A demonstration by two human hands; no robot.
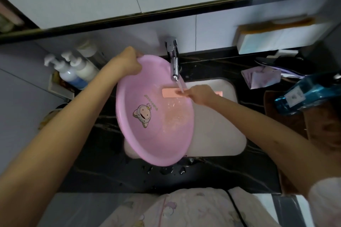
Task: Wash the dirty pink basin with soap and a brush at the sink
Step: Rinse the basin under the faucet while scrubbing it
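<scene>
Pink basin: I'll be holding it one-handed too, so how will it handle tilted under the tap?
Probably light: only the left hand grips the pink basin, holding it tilted by its rim. Likely slippery, since tap water runs into it. Thin-looking plastic may flex slightly.

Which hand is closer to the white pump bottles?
Left. The left hand grips the pink plastic basin beside the white pump bottles; the right hand is across the basin, by the chrome tap.

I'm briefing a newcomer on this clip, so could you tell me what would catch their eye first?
The big pink basin, tilted over the white sink at centre, dominates, a cartoon sticker on its bottom. The left hand grips its far rim, while the right hand holds a pink brush under water running from the chrome tap.
</scene>
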